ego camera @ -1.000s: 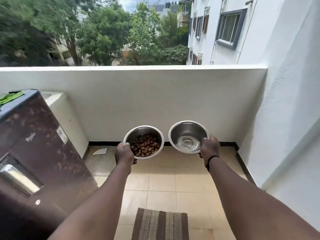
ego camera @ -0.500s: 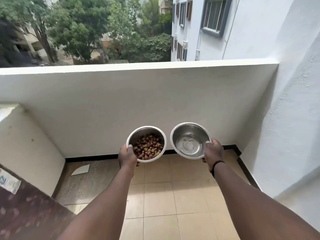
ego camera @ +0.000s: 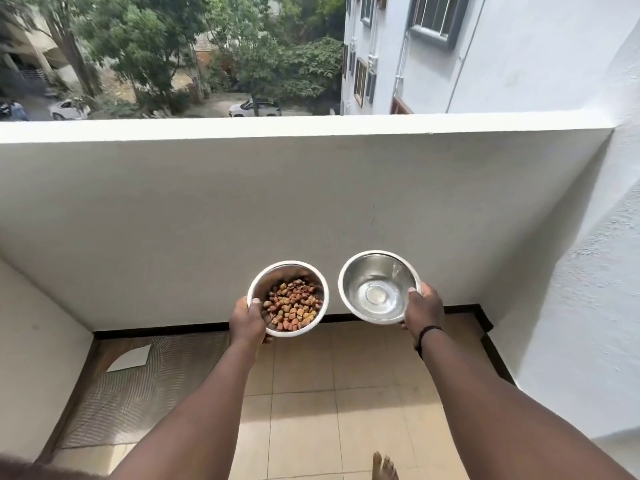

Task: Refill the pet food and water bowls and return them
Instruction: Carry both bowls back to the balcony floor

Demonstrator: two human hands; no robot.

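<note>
The food bowl (ego camera: 287, 298) is pinched at its near rim by the left hand (ego camera: 248, 323), thumb over the edge, fingers hidden beneath. The water bowl (ego camera: 379, 287) is gripped the same way by the right hand (ego camera: 423, 310). Both are kept roughly level and apart, probably so kibble (ego camera: 293, 303) and water are not spilled. They are held out above the tiled floor (ego camera: 304, 393), near the wall (ego camera: 242, 220), seemingly for setting down.
</note>
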